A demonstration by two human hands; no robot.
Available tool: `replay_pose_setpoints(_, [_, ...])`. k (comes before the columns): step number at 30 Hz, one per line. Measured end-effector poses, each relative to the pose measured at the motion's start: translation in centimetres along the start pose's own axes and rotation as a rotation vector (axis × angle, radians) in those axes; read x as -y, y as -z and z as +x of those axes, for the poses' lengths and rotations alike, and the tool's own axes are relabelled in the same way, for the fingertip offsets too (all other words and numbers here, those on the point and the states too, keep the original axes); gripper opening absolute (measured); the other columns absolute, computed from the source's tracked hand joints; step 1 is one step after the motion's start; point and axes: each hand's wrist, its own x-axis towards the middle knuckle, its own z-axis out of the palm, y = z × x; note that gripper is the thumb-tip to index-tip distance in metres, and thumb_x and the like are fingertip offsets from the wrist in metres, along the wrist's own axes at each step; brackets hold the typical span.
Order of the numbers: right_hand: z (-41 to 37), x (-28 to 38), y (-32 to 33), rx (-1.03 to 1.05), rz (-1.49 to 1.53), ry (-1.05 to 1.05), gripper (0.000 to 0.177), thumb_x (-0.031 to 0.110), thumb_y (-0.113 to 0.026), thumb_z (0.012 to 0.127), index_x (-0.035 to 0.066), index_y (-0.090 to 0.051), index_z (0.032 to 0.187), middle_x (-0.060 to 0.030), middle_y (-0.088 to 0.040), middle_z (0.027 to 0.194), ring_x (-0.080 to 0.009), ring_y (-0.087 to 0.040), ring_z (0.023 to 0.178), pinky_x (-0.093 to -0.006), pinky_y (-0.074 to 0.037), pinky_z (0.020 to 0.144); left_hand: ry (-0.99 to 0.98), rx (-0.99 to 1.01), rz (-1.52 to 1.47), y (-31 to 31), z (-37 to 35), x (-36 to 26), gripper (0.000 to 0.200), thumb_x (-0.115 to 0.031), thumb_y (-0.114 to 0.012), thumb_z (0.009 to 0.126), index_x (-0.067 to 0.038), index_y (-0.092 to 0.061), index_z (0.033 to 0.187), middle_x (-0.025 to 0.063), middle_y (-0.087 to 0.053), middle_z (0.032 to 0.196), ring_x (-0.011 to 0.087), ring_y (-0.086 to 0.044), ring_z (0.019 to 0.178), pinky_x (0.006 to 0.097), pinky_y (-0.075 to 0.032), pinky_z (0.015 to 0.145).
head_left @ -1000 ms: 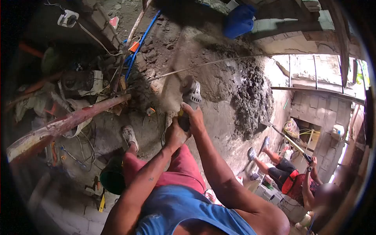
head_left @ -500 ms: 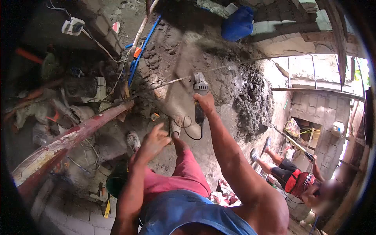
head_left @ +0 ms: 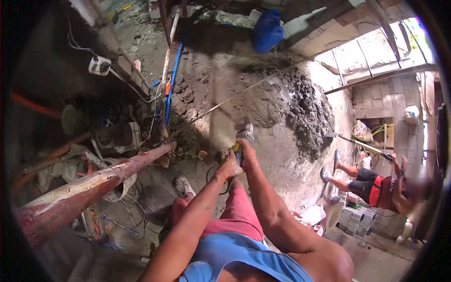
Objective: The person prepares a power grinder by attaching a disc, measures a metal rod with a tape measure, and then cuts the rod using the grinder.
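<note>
Both of my hands are wrapped around an angle grinder (head_left: 244, 132), which has a grey vented head and a yellow-and-black body. My right hand (head_left: 248, 153) grips it just behind the head. On the rear part of the body is my left hand (head_left: 229, 167), closed beside the right one. The grinder points away from me over the dusty floor, and its cord loops down near my left wrist. Beyond its head, a thin bar (head_left: 220, 105) runs slantwise across the view.
A red-and-white pole (head_left: 98, 181) slants in at left. A blue jerrycan (head_left: 268, 32) stands at the back, and a blue pipe (head_left: 174, 77) lies near a white power outlet (head_left: 99, 65). To the right, another person (head_left: 376, 188) holds a shovel (head_left: 361, 144) at a wet mortar pile (head_left: 307, 110).
My left hand has come over from the left and closed on the grinder with my right. The grinder sits lower in view. The camera view has shifted.
</note>
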Motion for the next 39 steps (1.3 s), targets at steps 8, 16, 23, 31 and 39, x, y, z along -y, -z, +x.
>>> replay_pose_setpoints(8, [-4.5,1.2,-0.3,-0.338,-0.494,0.180,0.070,0.051,-0.079,0.074,-0.013,-0.070,0.101,-0.0169,-0.072,0.095,-0.0234,-0.068,0.081,-0.0382,-0.053,0.074,0.069,-0.187,0.263,-2.2,-1.4,-1.3,0.094,-0.020,-0.074,0.078,0.005,-0.023,0.153,0.0340,-0.061,0.123,0.0495,-0.060,0.113,0.0520,-0.048,0.098])
replay_pose_setpoints(16, [-1.6,2.6,-0.3,-0.297,-0.816,0.180,0.072,0.057,-0.074,0.075,-0.006,-0.071,0.109,-0.0263,-0.072,0.101,-0.0269,-0.070,0.091,-0.0378,-0.052,0.083,-0.015,-0.434,0.194,-4.0,0.7,0.1,0.074,-0.019,-0.076,0.077,0.001,-0.036,0.135,0.0303,-0.066,0.111,0.0478,-0.064,0.106,0.0530,-0.051,0.090])
replay_pose_setpoints(23, [-5.9,5.0,-2.5,-0.091,-0.613,0.468,0.066,0.048,-0.081,0.073,-0.005,-0.069,0.111,-0.0175,-0.074,0.094,-0.0223,-0.070,0.080,-0.0383,-0.054,0.074,-0.137,-0.354,-0.171,-0.7,-0.9,-2.7,0.081,-0.021,-0.085,0.069,-0.002,-0.038,0.131,0.0245,-0.065,0.113,0.0417,-0.065,0.107,0.0477,-0.051,0.088])
replay_pose_setpoints(31, [-8.4,5.2,-3.1,-0.101,-0.531,0.172,0.062,0.048,-0.082,0.074,-0.008,-0.072,0.099,-0.0135,-0.072,0.090,-0.0206,-0.067,0.072,-0.0369,-0.052,0.066,-0.097,-0.441,0.138,-0.2,-1.1,-0.9,0.076,-0.025,-0.086,0.066,-0.002,-0.046,0.127,0.0262,-0.067,0.108,0.0470,-0.064,0.104,0.0519,-0.051,0.087])
replay_pose_setpoints(39, [-9.2,1.9,-2.0,0.335,0.115,0.019,0.039,0.027,-0.079,0.085,-0.001,-0.063,0.106,-0.0106,-0.069,0.088,-0.0208,-0.067,0.070,-0.0359,-0.057,0.064,-0.085,-0.160,-0.212,3.0,-5.6,-3.1,0.072,-0.014,-0.077,0.064,-0.003,-0.047,0.129,0.0141,-0.064,0.098,0.0285,-0.067,0.085,0.0395,-0.054,0.079])
